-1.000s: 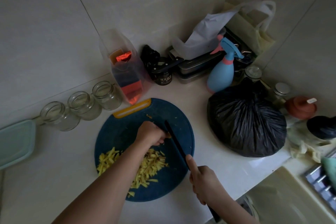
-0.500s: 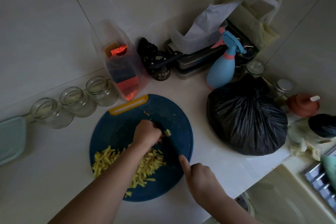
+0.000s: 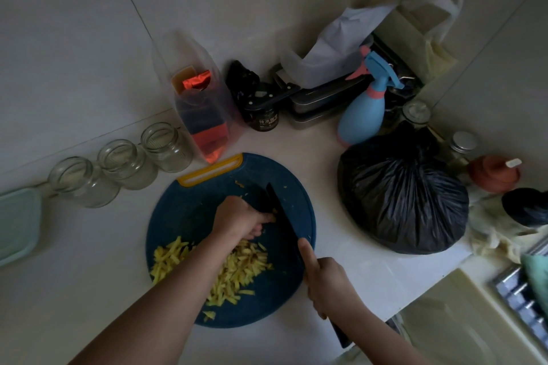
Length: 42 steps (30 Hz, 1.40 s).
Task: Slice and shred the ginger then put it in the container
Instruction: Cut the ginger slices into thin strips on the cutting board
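A round dark-blue cutting board (image 3: 189,216) with a yellow handle lies on the white counter. A pile of yellow ginger shreds (image 3: 237,270) covers its near half. My left hand (image 3: 240,219) is curled over a small ginger piece (image 3: 274,211) at the board's middle, fingertips against the blade. My right hand (image 3: 326,281) grips the handle of a black knife (image 3: 281,210), forefinger stretched along its spine. The blade stands on the board just right of my left fingers. A pale green container (image 3: 17,225) sits at the far left edge.
Three glass jars (image 3: 124,163) line the wall left of the board. Behind it stand a clear bag of packets (image 3: 201,115), a dark jar (image 3: 264,118), metal boxes and a blue spray bottle (image 3: 364,109). A full black bag (image 3: 403,195) sits right of the board.
The knife has lifted and come down again a little further along the ginger piece; my left hand stays curled over it. The view has shifted slightly.
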{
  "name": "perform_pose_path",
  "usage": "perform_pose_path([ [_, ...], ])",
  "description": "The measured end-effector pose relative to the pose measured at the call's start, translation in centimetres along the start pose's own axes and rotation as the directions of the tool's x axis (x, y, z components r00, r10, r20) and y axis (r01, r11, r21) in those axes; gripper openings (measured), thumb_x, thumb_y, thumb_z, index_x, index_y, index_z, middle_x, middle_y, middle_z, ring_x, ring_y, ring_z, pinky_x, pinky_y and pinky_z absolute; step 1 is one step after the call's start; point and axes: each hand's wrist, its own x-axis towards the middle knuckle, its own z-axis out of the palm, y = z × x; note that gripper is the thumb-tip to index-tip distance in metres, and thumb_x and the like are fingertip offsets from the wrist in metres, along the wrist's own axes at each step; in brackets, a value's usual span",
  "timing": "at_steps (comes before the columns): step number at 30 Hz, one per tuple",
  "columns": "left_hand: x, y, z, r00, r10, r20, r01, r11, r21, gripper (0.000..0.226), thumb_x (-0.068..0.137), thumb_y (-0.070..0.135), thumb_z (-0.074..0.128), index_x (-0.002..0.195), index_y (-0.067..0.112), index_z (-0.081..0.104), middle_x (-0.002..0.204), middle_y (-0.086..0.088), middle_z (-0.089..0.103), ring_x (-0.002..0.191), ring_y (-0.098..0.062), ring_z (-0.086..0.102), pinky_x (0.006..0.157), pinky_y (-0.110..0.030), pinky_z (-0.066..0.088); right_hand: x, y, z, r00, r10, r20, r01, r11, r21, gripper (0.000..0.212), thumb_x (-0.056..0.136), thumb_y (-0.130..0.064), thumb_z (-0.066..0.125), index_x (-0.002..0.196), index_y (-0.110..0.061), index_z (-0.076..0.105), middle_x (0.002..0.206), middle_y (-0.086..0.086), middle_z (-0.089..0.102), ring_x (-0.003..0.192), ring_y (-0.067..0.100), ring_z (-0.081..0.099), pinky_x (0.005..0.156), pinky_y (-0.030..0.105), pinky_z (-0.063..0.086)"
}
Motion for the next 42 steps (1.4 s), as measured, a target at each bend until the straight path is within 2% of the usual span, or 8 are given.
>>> perform_pose_path([
  [4, 0.1, 0.3, -0.3, 0.998, -0.059, 0.031, 0.059, 0.998, -0.01, 0.028, 0.073, 0.023, 0.083, 0.072, 0.001, 0.065, 0.067, -0.009, 0.067, 0.058, -0.014, 0.065, 0.062, -0.027, 0.057, -0.6, 0.4, 0.3, 0.999, 0.036, 0.035, -0.04, 0.993, 0.114, 0.048, 0.1, -0.045, 0.04, 0.073, -0.007, 0.052, 0.09, 0.016, 0.067, 0.042, 0.018, 0.043, 0.041, 0.029, 0.034],
  [7, 0.2, 0.6, -0.4, 0.992, -0.097, 0.087, 0.1, 0.994, -0.032, 0.025, 0.076, 0.019, 0.08, 0.075, 0.0, 0.064, 0.068, -0.01, 0.066, 0.059, -0.014, 0.063, 0.063, -0.026, 0.055, -0.9, 0.7, 0.1, 0.999, 0.042, 0.008, -0.043, 0.994, 0.099, 0.05, 0.099, -0.05, 0.039, 0.068, -0.012, 0.048, 0.081, 0.013, 0.064, 0.041, 0.016, 0.04, 0.04, 0.027, 0.034],
  [9, 0.2, 0.7, -0.6, 0.988, -0.109, 0.108, 0.113, 0.993, -0.036, 0.023, 0.077, 0.017, 0.079, 0.077, -0.001, 0.065, 0.069, -0.011, 0.065, 0.061, -0.016, 0.063, 0.065, -0.027, 0.055, -1.1, 0.5, 0.1, 0.998, 0.052, 0.039, -0.058, 0.986, 0.158, 0.046, 0.1, -0.045, 0.043, 0.073, -0.008, 0.048, 0.098, 0.019, 0.068, 0.04, 0.018, 0.042, 0.039, 0.028, 0.035],
  [15, 0.2, 0.5, -0.7, 0.984, -0.109, 0.141, 0.114, 0.993, -0.023, 0.021, 0.08, 0.017, 0.076, 0.076, 0.001, 0.063, 0.07, -0.01, 0.065, 0.062, -0.015, 0.062, 0.059, -0.023, 0.053, -1.4, 0.3, 0.5, 0.988, 0.103, 0.119, -0.125, 0.974, 0.191, 0.051, 0.099, -0.048, 0.041, 0.093, 0.0, 0.057, 0.09, 0.02, 0.068, 0.039, 0.017, 0.041, 0.042, 0.029, 0.035],
  [19, 0.3, 0.3, -0.6, 0.984, -0.102, 0.147, 0.108, 0.994, -0.029, 0.021, 0.079, 0.018, 0.077, 0.076, 0.001, 0.065, 0.067, -0.01, 0.065, 0.061, -0.015, 0.063, 0.064, -0.025, 0.054, -1.8, -0.1, 0.2, 0.988, 0.125, 0.088, -0.137, 0.979, 0.148, 0.063, 0.089, -0.069, 0.04, 0.069, -0.009, 0.045, 0.047, 0.002, 0.042, 0.034, 0.017, 0.038, 0.04, 0.023, 0.036],
  [30, 0.3, 0.4, -0.8, 0.981, -0.098, 0.165, 0.1, 0.995, -0.003, 0.021, 0.082, 0.016, 0.074, 0.08, -0.002, 0.065, 0.067, -0.009, 0.064, 0.061, -0.014, 0.063, 0.055, -0.021, 0.053, -2.0, -0.6, 0.5, 0.993, 0.085, 0.078, -0.088, 0.995, 0.04, 0.066, 0.089, -0.07, 0.036, 0.064, -0.008, 0.044, 0.043, 0.001, 0.042, 0.031, 0.016, 0.039, 0.039, 0.023, 0.035],
  [38, 0.7, 0.3, -0.7, 0.978, -0.117, 0.176, 0.114, 0.993, 0.025, 0.019, 0.088, 0.013, 0.067, 0.075, 0.0, 0.061, 0.067, -0.01, 0.063, 0.061, -0.015, 0.062, 0.061, -0.024, 0.053, -1.2, -1.1, 1.2, 0.996, 0.075, 0.048, -0.066, 0.986, -0.154, 0.059, 0.095, -0.065, 0.028, 0.07, -0.014, 0.044, 0.064, 0.005, 0.048, 0.046, 0.016, 0.046, 0.041, 0.025, 0.04],
  [42, 0.8, 0.2, -0.6, 0.982, -0.094, 0.162, 0.092, 0.996, 0.019, 0.02, 0.085, 0.015, 0.072, 0.084, -0.004, 0.066, 0.067, -0.01, 0.065, 0.061, -0.015, 0.064, 0.063, -0.026, 0.055, -0.1, -1.7, 1.9, 0.997, 0.058, 0.057, -0.059, 0.998, 0.003, 0.043, 0.1, -0.053, 0.034, 0.076, -0.021, 0.05, 0.055, 0.003, 0.045, 0.037, 0.016, 0.043, 0.039, 0.026, 0.035],
])
